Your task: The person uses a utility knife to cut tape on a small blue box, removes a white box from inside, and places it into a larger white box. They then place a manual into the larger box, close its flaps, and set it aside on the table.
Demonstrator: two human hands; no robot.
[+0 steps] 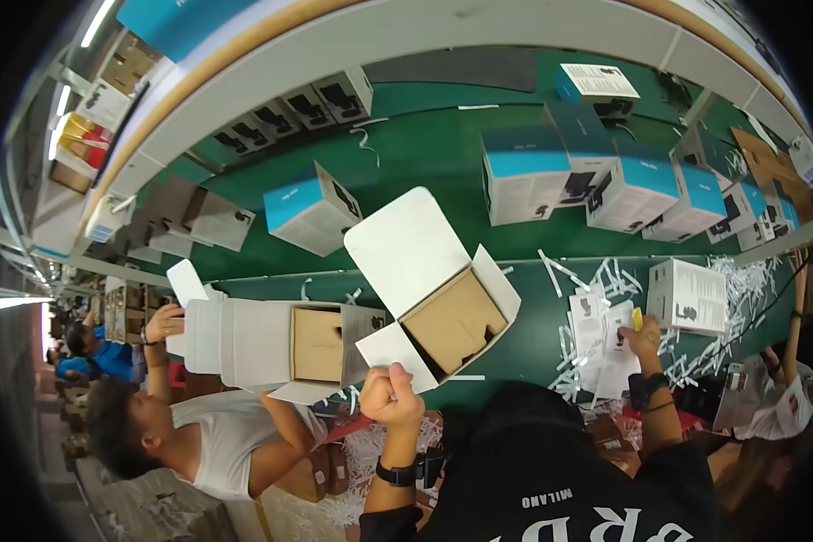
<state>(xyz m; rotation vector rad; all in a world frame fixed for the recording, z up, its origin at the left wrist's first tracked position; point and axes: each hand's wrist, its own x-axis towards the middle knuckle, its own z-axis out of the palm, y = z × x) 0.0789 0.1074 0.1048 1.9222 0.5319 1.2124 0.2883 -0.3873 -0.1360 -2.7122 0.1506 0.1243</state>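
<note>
Here, the left hand point(392, 396) is fisted (by an open box point(411, 246)), the right hand point(642, 340) half-curled over leaflets point(616, 366), its grip unclear.

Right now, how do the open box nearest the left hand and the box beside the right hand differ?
The open box has spread flaps, exposing a brown insert; the other box looks closed. The open box's flaps look plain; the other box shows a dark picture. Both look mainly white.

green bench point(531, 336) | open white boxes point(413, 246) | closed white box point(691, 298) | paper strips point(752, 275)
</note>
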